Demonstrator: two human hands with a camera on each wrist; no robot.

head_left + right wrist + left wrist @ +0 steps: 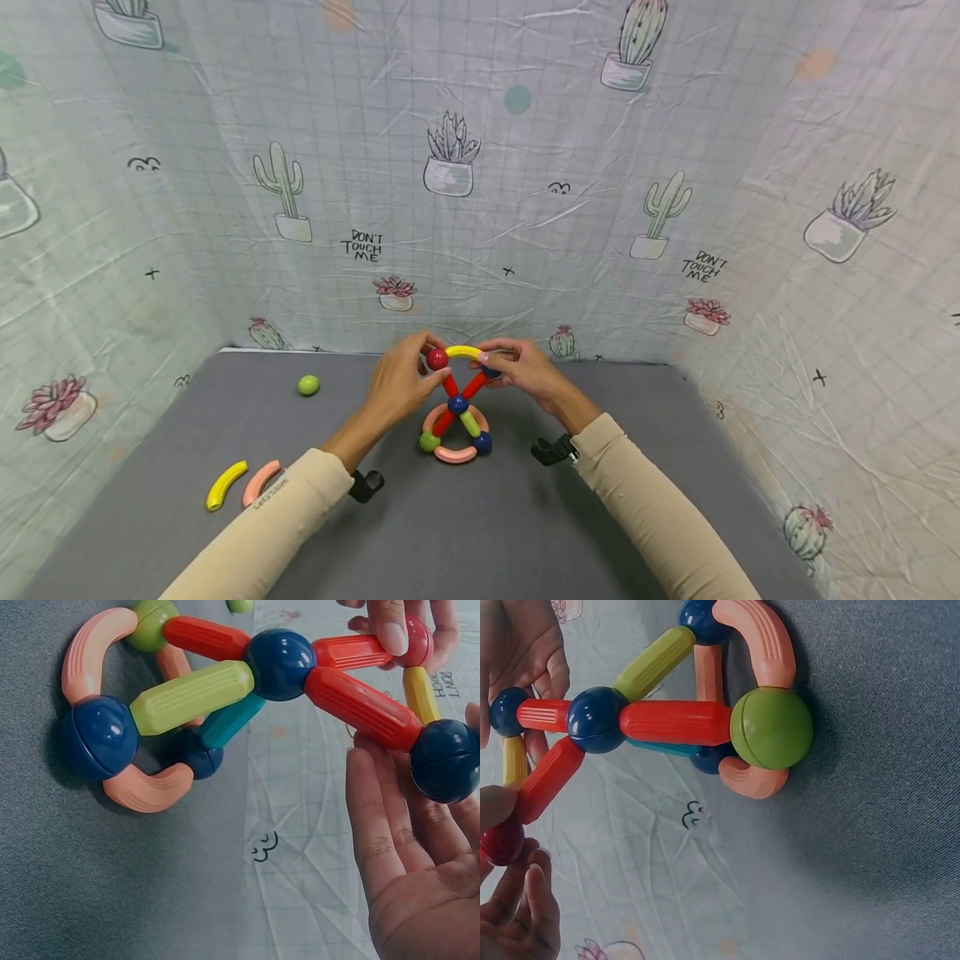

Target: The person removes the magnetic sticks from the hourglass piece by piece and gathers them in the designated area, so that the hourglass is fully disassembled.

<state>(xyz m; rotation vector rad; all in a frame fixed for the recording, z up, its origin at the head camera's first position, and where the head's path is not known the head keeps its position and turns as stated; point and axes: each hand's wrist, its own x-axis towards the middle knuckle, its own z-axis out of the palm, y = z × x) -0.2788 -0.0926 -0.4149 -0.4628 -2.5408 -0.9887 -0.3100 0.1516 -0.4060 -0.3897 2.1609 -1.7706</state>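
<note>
Ball-and-rod structure [458,406] standing below our grip: we're pinching red ball [438,359] with left hand [401,375], holding navy ball [446,763] with right hand [531,372], yellow rod [464,352] bridging between. If we're pressing unevenly, red rods [474,385] could be popping off central ball [280,664] beneath.

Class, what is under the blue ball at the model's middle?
Under the blue ball, a red stick, a lime stick and a teal stick slope down to three balls linked by curved pink sticks. The nearer sticks partly cover the teal one's top.
</note>
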